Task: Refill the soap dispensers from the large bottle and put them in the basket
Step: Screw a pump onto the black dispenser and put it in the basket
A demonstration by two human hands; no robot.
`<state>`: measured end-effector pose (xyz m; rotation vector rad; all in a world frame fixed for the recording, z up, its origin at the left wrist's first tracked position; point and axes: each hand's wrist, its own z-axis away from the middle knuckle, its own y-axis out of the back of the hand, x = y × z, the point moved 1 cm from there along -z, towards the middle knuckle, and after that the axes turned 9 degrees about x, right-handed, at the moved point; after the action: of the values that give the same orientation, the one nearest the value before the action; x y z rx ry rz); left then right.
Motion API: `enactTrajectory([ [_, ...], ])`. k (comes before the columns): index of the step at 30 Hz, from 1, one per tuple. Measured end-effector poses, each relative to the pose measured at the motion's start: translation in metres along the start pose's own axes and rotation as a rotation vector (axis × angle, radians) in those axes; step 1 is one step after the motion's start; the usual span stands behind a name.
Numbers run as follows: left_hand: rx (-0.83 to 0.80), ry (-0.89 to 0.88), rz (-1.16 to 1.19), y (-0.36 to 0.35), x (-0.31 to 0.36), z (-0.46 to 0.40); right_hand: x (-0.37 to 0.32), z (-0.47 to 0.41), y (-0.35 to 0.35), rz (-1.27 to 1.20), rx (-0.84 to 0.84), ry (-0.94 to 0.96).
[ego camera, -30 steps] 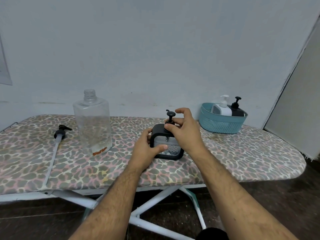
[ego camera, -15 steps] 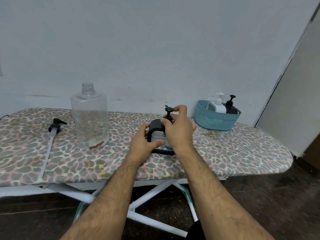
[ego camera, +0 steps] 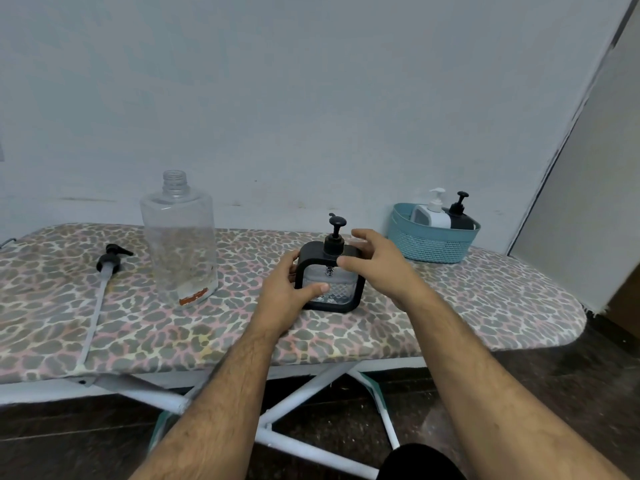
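Both hands' fingers (ego camera: 360, 237) flank the upright black dispenser (ego camera: 330, 277).

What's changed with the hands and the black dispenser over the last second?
The right hand has let go of the pump collar and opened beside the black dispenser, fingertips just off it. The left hand still grips the dispenser's left side. The large bottle, loose pump and basket stayed put.

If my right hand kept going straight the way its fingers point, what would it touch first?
Probably the black dispenser. The right hand points left toward its pump collar, with the thumb already at or very near the collar. Depth is hard to judge from this view.
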<state>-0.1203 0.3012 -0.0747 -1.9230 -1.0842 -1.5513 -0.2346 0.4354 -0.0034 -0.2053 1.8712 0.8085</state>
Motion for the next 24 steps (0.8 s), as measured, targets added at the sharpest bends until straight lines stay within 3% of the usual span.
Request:
enactTrajectory([
  [7,0.010,-0.016,-0.032,0.003,0.003,0.001,0.003,-0.011,0.015,0.080,-0.178,0.052],
  [12,0.034,-0.033,-0.110,-0.001,0.004,0.003,0.002,-0.012,0.028,0.178,-0.192,0.085],
  [18,0.097,-0.073,-0.151,-0.021,0.024,-0.010,0.008,-0.016,0.037,0.115,0.046,0.078],
  [24,0.046,-0.113,-0.151,-0.060,0.044,-0.028,0.003,-0.042,0.076,0.066,0.350,0.073],
])
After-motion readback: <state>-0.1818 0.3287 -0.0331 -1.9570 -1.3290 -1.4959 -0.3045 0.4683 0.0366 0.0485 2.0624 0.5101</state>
